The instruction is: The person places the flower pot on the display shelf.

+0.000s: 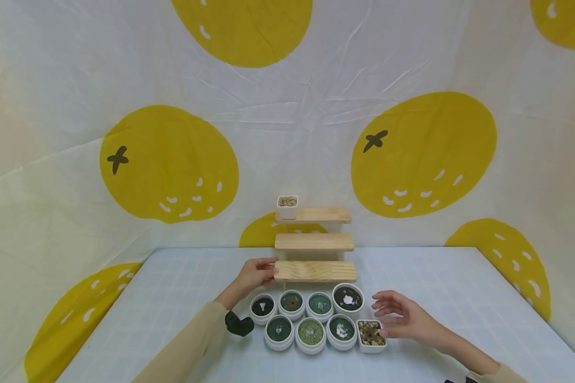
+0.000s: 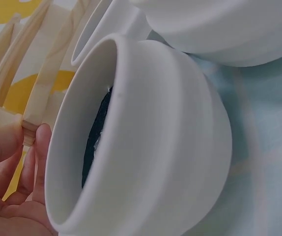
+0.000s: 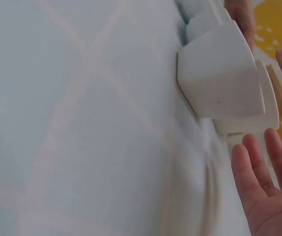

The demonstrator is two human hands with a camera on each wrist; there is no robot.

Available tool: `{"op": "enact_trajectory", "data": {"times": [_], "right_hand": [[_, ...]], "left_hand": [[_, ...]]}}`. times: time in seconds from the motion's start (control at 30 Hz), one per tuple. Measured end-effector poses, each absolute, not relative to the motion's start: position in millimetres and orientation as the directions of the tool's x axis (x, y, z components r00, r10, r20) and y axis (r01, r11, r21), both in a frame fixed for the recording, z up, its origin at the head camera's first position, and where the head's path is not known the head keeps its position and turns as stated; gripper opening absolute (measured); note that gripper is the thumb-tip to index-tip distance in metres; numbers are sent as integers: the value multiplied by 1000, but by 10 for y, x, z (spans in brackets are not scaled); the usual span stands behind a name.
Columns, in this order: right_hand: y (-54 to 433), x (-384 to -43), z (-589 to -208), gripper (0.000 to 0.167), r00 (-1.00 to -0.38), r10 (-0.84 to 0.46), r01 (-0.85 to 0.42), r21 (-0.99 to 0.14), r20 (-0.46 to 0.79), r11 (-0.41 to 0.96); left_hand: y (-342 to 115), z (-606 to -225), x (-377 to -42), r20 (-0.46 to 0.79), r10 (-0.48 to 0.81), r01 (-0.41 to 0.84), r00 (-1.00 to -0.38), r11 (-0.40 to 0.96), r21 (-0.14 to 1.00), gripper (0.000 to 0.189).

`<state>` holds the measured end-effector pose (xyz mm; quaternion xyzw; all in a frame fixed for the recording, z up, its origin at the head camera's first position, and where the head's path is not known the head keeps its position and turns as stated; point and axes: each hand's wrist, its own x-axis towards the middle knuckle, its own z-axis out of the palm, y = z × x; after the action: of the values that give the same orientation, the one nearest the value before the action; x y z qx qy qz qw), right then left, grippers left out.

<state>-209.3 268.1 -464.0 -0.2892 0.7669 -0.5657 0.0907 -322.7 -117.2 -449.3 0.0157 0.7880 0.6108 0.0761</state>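
Note:
A three-tier wooden shelf [image 1: 314, 271] stands at the back of the table. My left hand [image 1: 255, 275] pinches the left end of its lowest board, with the thumb above and fingers below in the left wrist view. Close to that wrist sits a round white pot with dark filling [image 1: 262, 307]; its ribbed wall [image 2: 180, 137] fills much of the left wrist view. My right hand [image 1: 407, 319] hovers with spread fingers beside a square white pot of pebbles [image 1: 371, 334], holding nothing. Whether the thumb touches that pot I cannot tell.
Several round white pots, among them a green-filled one [image 1: 310, 332] and a larger dark-filled one [image 1: 348, 299], cluster in front of the shelf. A small square pebble pot [image 1: 287, 207] rests on the top board's left end. Behind hangs a white curtain [image 1: 297, 149] with yellow fruit prints.

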Motion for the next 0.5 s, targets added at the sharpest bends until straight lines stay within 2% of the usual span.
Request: {"op": "enact_trajectory", "data": {"times": [0.17,0.5], "right_hand": [[2669,-2075,-4675,60,-782,-582,-380,-911,222,163],[2642,-2021,-4730,64,-747,-628,-355,-930,219,98]], "left_hand": [[-1175,-4515,-3245,-92,128,-59,-988,244,968,38],[-1220,-4491,-3195,-24,201,19,-979,208,978,38]]}}
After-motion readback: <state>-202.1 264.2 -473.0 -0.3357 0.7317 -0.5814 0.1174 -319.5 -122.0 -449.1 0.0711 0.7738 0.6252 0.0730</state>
